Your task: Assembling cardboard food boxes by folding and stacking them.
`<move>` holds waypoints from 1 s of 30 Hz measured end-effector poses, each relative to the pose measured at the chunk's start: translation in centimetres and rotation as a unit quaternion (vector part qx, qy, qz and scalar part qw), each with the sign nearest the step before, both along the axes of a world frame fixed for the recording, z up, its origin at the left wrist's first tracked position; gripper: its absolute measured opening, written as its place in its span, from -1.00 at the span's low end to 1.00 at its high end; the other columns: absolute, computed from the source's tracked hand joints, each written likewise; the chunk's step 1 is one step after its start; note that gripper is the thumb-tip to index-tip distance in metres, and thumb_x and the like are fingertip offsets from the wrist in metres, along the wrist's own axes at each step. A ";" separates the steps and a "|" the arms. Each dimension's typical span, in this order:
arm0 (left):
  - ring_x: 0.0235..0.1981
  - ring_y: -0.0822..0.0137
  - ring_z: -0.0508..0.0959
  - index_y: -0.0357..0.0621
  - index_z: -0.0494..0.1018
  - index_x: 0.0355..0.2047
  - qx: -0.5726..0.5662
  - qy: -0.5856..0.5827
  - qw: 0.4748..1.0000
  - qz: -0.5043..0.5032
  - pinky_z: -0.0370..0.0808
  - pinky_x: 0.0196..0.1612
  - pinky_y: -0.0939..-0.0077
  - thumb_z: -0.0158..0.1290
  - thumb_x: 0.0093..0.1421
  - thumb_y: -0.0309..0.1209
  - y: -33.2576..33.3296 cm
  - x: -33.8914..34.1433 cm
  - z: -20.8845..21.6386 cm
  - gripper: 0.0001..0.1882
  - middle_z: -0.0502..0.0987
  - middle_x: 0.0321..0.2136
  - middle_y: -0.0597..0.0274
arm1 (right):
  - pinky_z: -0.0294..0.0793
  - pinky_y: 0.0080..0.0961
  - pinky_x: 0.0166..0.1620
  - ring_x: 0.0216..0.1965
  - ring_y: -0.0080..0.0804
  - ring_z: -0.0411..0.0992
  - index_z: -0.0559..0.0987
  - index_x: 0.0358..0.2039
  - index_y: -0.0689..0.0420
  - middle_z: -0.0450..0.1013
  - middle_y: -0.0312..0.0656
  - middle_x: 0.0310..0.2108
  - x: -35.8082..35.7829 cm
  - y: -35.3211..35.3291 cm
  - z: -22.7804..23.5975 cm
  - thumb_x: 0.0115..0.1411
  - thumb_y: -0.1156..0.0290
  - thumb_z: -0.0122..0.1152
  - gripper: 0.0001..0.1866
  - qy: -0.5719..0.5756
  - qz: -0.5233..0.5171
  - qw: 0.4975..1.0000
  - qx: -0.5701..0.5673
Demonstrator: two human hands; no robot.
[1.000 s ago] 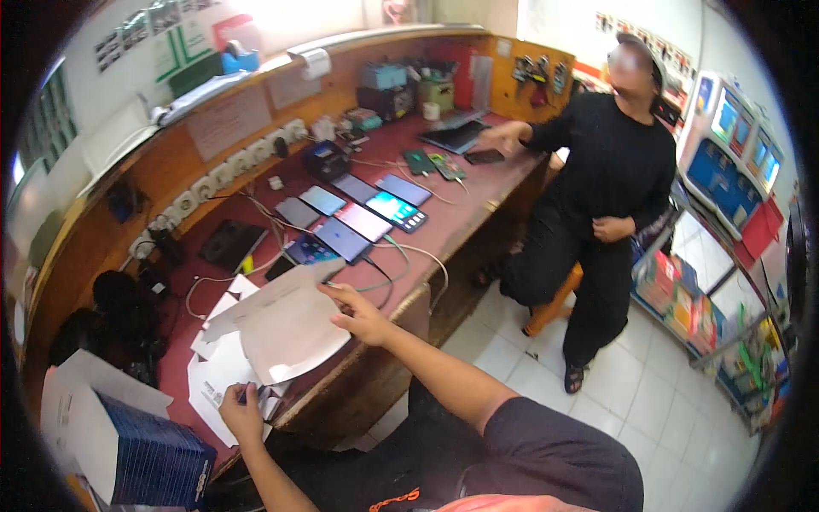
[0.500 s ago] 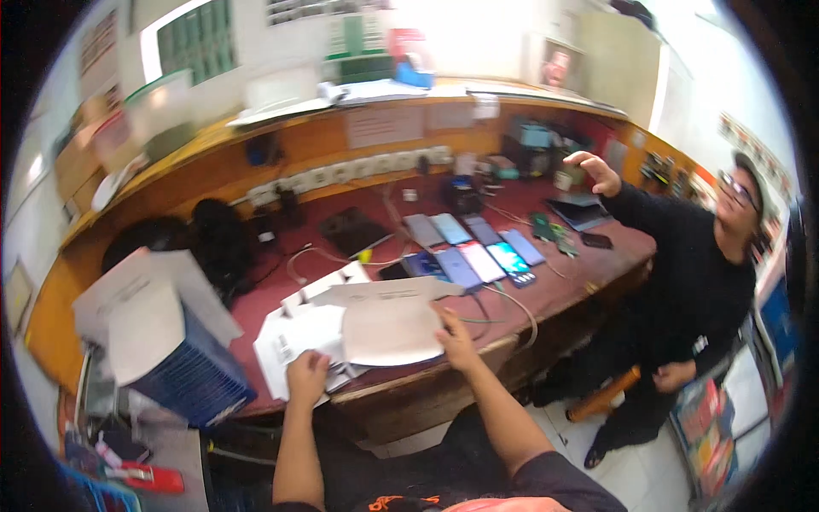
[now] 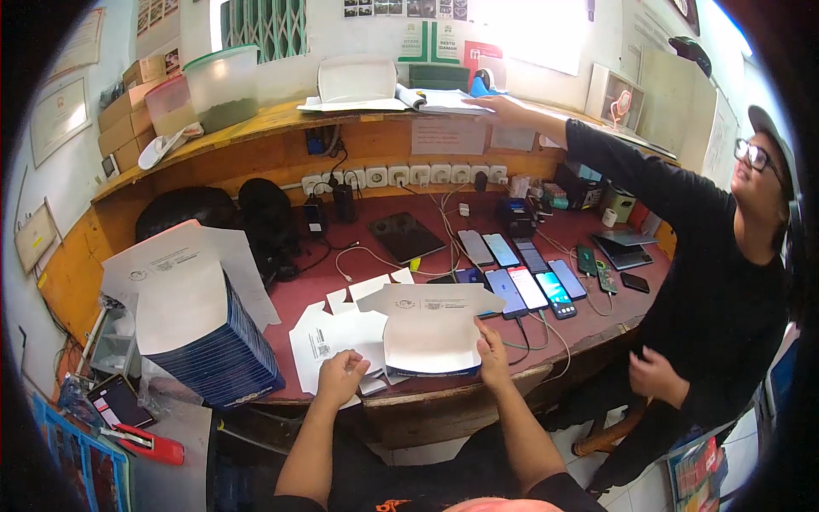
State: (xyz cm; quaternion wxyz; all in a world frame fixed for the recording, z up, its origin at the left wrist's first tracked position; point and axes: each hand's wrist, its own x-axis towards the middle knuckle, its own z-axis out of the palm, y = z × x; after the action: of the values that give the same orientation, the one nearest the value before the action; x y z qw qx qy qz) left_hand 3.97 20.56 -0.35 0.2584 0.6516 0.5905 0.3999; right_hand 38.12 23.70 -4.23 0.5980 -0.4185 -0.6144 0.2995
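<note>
While right hand (image 3: 492, 358) pinches one flat carton blank (image 3: 431, 328), left hand (image 3: 341, 375) fisted on another (image 3: 328, 341), nine phones (image 3: 520, 273)

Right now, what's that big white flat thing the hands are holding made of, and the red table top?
The white flat sheet looks like thin card, matte: it has cut tabs and fold lines and holds its shape where the right hand lifts it. The left hand rests on similar sheets. The table top seems covered in dull dark-red vinyl or laminate, hard to tell which; its front edge is bare wood.
</note>
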 end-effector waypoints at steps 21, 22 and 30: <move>-0.21 0.25 0.49 -0.30 0.47 -0.28 0.595 -0.005 0.740 0.314 0.39 -0.09 0.41 -0.07 0.30 -0.34 -12.7 -21.2 14.9 -0.75 0.52 -0.26 0.07 | 0.26 -0.16 0.27 0.27 -0.07 0.21 0.13 0.33 0.18 0.19 0.06 0.25 -15.4 -2.9 22.2 0.03 0.11 0.23 -0.10 0.230 0.361 0.902 -0.062; -0.15 0.27 0.48 -0.31 0.47 -0.23 0.544 -0.002 0.785 0.297 0.37 -0.03 0.44 -0.07 0.29 -0.39 -12.2 -23.7 16.0 -0.78 0.52 -0.21 0.09 | 0.27 -0.17 0.26 0.26 -0.07 0.23 0.13 0.33 0.18 0.21 0.06 0.24 -17.5 -3.3 24.0 0.03 0.11 0.23 -0.10 0.227 0.385 0.891 -0.076; 0.23 0.26 0.34 -0.27 0.38 0.16 0.334 -0.154 0.928 0.054 0.15 0.32 0.38 -0.12 0.17 -0.51 -8.3 -30.0 18.3 -0.49 0.38 0.20 0.11 | 0.43 -0.46 -0.01 -0.02 -0.37 0.41 0.25 0.29 0.11 0.36 -0.05 0.05 -31.2 -1.3 30.6 0.17 0.39 0.14 -0.35 0.128 0.435 0.884 -0.114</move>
State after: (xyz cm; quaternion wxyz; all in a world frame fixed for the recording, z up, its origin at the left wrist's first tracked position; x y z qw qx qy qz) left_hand -26.02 12.26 17.94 0.0914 0.5978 0.4100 0.6828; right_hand 6.89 22.38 26.35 0.4291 -0.1324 -0.6145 0.6486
